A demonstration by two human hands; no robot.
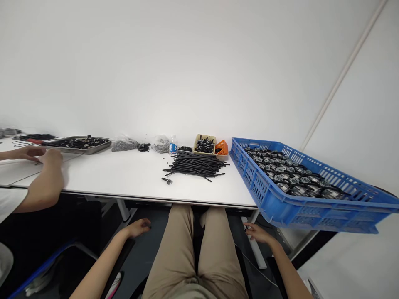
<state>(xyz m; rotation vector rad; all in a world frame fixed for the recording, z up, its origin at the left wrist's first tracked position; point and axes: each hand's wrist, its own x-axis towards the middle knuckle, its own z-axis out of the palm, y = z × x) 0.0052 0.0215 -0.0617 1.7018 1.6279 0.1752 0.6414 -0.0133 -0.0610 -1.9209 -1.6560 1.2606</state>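
My left hand (139,227) hangs below the white table (124,174) edge, left of my knees, its fingers loosely curled over a black chair armrest. My right hand (257,232) rests low on the right, fingers spread and holding nothing, just under the corner of a blue crate (268,199) filled with several round black and metal parts (289,176). A pile of thin black rods (196,165) lies on the table straight ahead, with a small black piece (168,181) in front of it.
A beige tub of black rings (204,145), an orange basket (222,147), a small bottle (173,145) and plastic bags (124,144) line the wall. A metal tray of black parts (77,143) sits left. Another person's hands (40,154) work at far left.
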